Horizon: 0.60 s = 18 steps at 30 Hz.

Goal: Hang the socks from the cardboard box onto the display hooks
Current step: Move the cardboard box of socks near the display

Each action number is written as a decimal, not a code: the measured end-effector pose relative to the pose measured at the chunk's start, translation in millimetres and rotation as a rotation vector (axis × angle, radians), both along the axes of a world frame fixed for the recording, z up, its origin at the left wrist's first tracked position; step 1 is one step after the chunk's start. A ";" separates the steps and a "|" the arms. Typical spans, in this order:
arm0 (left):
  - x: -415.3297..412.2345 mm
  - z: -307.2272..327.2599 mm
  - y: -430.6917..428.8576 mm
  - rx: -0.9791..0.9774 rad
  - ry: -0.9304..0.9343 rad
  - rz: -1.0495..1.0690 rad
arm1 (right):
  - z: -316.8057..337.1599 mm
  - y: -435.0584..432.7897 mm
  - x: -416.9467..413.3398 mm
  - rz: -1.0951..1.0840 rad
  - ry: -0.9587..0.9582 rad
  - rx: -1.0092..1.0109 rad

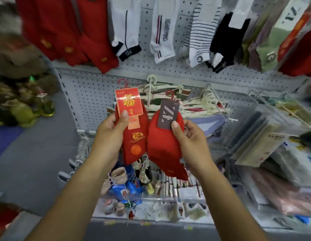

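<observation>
mid-frame, side by side: left hand [110,126] clamped on red-carded socks [133,141], right hand [186,134] pinching grey-carded red socks [161,145]; card hooks [170,93] pointing upward, probably for sorting before hanging.

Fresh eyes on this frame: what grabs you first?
Two red sock pairs are held up mid-frame: the left hand grips the pair with the red-and-gold label, the right hand the pair with the grey label. Above them, on the pegboard, hang red socks at upper left and striped socks to their right.
</observation>
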<state>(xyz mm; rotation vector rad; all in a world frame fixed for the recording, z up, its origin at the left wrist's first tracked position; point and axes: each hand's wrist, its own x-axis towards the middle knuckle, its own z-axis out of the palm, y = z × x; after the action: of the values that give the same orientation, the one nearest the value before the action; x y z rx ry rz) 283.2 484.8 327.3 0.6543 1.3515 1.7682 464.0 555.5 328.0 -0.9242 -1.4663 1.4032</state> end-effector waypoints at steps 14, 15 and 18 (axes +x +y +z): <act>-182.8 46.2 -7.4 0.020 0.158 0.219 | 85.0 72.8 -210.1 0.366 0.177 -0.325; -193.2 50.4 -2.9 0.014 0.148 0.171 | 90.6 76.6 -224.6 0.361 0.192 -0.330; -215.6 60.9 14.3 0.035 0.083 0.021 | 98.4 87.0 -263.6 0.321 0.200 -0.305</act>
<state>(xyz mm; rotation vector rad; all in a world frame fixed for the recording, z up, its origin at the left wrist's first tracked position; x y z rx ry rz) 67.6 499.1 388.3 0.7424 1.3911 1.8021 200.5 642.5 426.5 -0.7230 -1.3104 1.9377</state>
